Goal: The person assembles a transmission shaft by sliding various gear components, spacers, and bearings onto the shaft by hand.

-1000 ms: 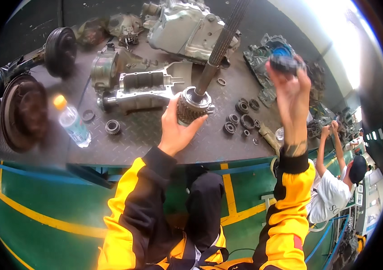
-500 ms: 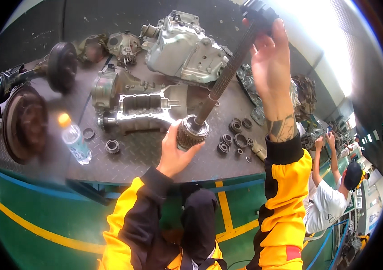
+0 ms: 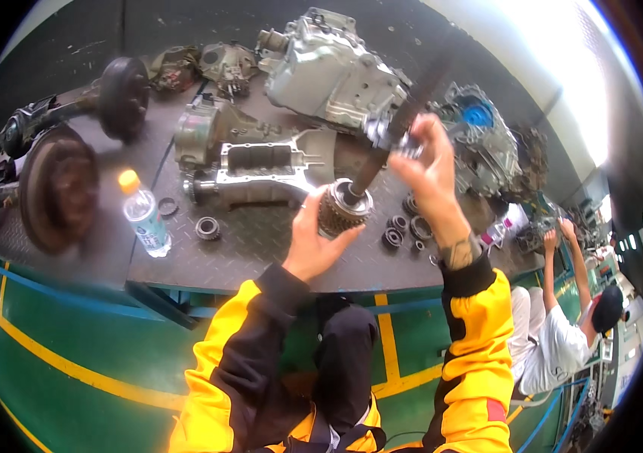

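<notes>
A long splined shaft [image 3: 367, 174] stands tilted up and to the right over the workbench, its far end blurred. Around its lower end is a stack of toothed gears [image 3: 342, 215]. My left hand [image 3: 314, 243] is closed around that stack, thumb in front and fingers behind. Partway up the shaft sits a shiny gear ring [image 3: 386, 136], smeared by motion. My right hand [image 3: 433, 170] has its thumb and fingers closed on this ring's right side; some fingertips are hidden behind it.
An opened gearbox housing [image 3: 261, 170] lies behind my left hand, with a large silver casing [image 3: 329, 68] beyond. A water bottle [image 3: 144, 214] stands left, near brake drums [image 3: 57, 189]. Loose gears [image 3: 393, 236] lie right. A co-worker [image 3: 563, 340] is at the far right.
My right hand has come down the shaft from its upper end, and a gear ring is now around mid-shaft at its fingers. My left hand keeps its hold. The whole view has shifted slightly.
</notes>
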The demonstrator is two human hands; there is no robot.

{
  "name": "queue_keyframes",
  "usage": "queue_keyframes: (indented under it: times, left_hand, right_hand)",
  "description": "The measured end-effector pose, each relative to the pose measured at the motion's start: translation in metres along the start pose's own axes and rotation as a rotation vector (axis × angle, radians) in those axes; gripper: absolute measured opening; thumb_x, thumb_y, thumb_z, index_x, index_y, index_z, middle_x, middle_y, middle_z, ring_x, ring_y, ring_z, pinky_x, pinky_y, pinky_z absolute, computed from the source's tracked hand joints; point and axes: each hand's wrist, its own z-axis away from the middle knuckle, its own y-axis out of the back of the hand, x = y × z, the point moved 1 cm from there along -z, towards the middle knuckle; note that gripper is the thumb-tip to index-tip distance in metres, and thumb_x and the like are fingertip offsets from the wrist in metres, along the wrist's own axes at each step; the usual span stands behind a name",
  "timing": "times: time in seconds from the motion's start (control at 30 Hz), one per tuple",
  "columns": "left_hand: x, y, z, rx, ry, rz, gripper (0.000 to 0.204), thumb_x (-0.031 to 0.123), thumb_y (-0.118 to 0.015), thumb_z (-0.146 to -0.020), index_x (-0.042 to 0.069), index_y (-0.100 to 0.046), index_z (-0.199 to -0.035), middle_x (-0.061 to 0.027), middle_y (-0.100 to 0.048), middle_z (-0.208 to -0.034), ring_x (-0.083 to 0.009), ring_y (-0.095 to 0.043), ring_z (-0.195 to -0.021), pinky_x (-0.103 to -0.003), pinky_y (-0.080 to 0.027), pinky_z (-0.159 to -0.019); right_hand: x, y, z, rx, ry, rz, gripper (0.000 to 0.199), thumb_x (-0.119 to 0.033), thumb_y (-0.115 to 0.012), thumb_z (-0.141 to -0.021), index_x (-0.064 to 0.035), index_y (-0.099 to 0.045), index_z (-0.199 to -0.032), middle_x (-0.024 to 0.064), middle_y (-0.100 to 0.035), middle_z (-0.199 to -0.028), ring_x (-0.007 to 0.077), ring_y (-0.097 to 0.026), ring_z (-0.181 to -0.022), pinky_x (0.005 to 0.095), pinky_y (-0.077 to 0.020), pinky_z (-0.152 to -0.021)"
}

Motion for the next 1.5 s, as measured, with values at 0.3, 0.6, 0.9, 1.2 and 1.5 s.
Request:
queue_keyframes:
  times: [0.3,0.6,0.9,1.2,1.5]
  left_hand:
    - [0.006,0.002,0.002,-0.021,0.035,0.044,0.066,0.014,-0.083,-0.07,0.002,-0.048,-0.124,-0.0161,-0.061,-0.106,-0.0273,-0.062,-0.097,-0.037,-0.049,-0.085]
    - [0.004,0.003,0.002,-0.021,0.023,0.025,0.067,0.016,-0.084,-0.069,0.001,-0.048,-0.124,-0.017,-0.061,-0.106,-0.0285,-0.062,-0.097,-0.038,-0.049,-0.084]
    - [0.002,0.004,0.002,-0.023,0.035,0.025,0.068,0.014,-0.083,-0.069,0.002,-0.047,-0.126,-0.0167,-0.061,-0.108,-0.0285,-0.063,-0.099,-0.037,-0.049,-0.086]
    - [-0.001,0.005,0.004,-0.013,0.07,0.066,0.066,0.012,-0.082,-0.069,0.002,-0.048,-0.125,-0.0158,-0.063,-0.106,-0.0263,-0.064,-0.096,-0.036,-0.05,-0.085]
    - [-0.008,0.005,0.002,-0.018,0.116,0.074,0.065,0.015,-0.082,-0.069,0.001,-0.051,-0.124,-0.0151,-0.065,-0.104,-0.0221,-0.064,-0.095,-0.035,-0.05,-0.084]
  right_hand:
    - [0.035,-0.009,0.046,-0.177,-0.181,-0.082,0.059,-0.013,-0.083,-0.066,-0.0051,-0.047,-0.112,0.0041,-0.052,-0.109,0.014,-0.048,-0.106,0.029,-0.0356,-0.098]
    - [0.025,-0.002,0.04,-0.231,-0.161,0.213,0.075,-0.019,-0.085,-0.064,-0.0005,-0.047,-0.127,0.0056,-0.054,-0.114,0.0153,-0.048,-0.109,0.0312,-0.0373,-0.096]
    - [0.017,-0.005,0.042,-0.33,-0.211,0.27,0.082,-0.019,-0.083,-0.065,-0.0005,-0.044,-0.135,0.0055,-0.058,-0.113,0.0148,-0.051,-0.109,0.0313,-0.0358,-0.097]
    - [0.028,-0.014,0.047,-0.295,-0.198,0.244,0.082,-0.025,-0.081,-0.068,-0.0016,-0.042,-0.137,0.0092,-0.059,-0.121,0.0181,-0.053,-0.117,0.0332,-0.0365,-0.099]
    - [0.066,-0.025,0.085,0.104,-0.174,-0.008,0.049,-0.019,-0.064,-0.086,-0.002,-0.047,-0.129,0.0064,-0.062,-0.107,0.0138,-0.055,-0.098,0.0278,-0.0413,-0.085]
